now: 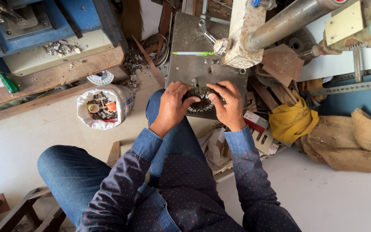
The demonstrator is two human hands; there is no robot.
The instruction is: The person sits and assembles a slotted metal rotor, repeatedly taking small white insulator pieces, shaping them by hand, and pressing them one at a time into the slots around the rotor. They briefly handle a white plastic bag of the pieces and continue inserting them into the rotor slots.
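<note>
My left hand (171, 106) and right hand (228, 105) both grip a dark toothed ring (200, 104) on the near edge of the metal plate (185, 51); a pen (192, 53) lies farther back.

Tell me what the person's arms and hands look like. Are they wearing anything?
Both arms are covered by long sleeves of a dark navy shirt sprinkled with tiny reddish dots. The cuffs are turned back, showing a lighter blue lining. The left hand and right hand are bare: no gloves can be seen, and no rings or watch can be made out.
</note>
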